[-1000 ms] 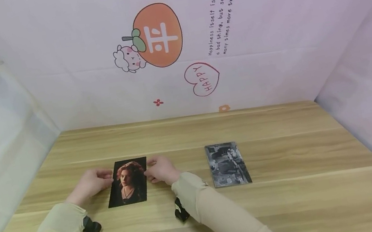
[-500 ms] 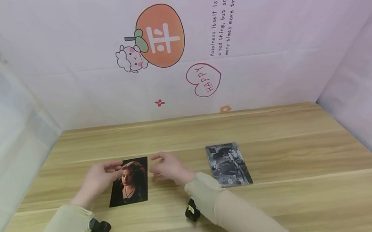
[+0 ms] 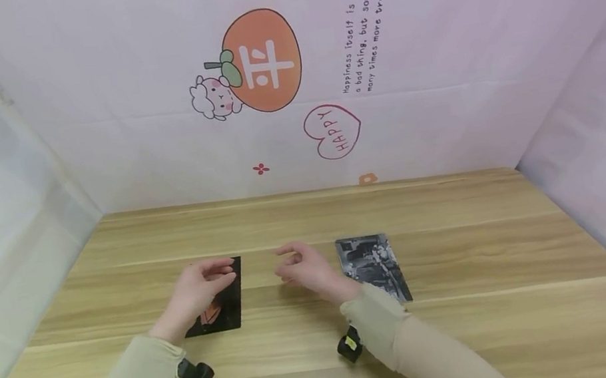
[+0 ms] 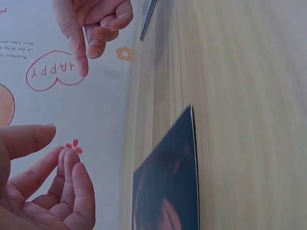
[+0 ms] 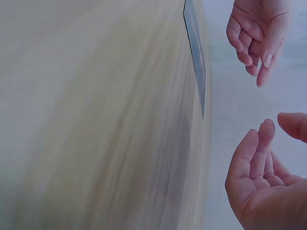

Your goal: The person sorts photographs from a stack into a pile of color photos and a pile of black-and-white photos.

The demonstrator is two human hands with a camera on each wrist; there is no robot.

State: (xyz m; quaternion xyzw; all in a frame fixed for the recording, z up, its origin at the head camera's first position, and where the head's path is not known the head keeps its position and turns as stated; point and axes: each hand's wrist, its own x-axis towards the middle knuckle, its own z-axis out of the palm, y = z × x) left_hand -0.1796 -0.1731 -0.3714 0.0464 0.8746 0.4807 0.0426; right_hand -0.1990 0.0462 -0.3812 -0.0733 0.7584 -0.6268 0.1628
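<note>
A dark portrait photo card [image 3: 231, 311] lies on the wooden table at left, partly covered in the head view by my left hand [image 3: 199, 291]. That hand hovers above the card, fingers loosely bent, holding nothing. In the left wrist view the card [image 4: 168, 177] lies apart from the fingers. My right hand [image 3: 314, 269] is in the air between the two pictures, thumb and fingers apart, nothing in its grasp. A black-and-white picture card [image 3: 374, 264] lies to its right, its lower left part hidden by the wrist. The right wrist view shows both empty hands facing each other.
The wood-grain table [image 3: 508, 247] runs back to a pale printed cloth [image 3: 436, 118]. Cloth walls also rise at the left and right sides. A small black camera [image 3: 196, 375] sits on the left wrist, another [image 3: 349, 345] on the right.
Both hands have moved right, away from the portrait card's edges. The left now passes over the card; the right has drawn closer to the black-and-white picture. Both cards stay in place.
</note>
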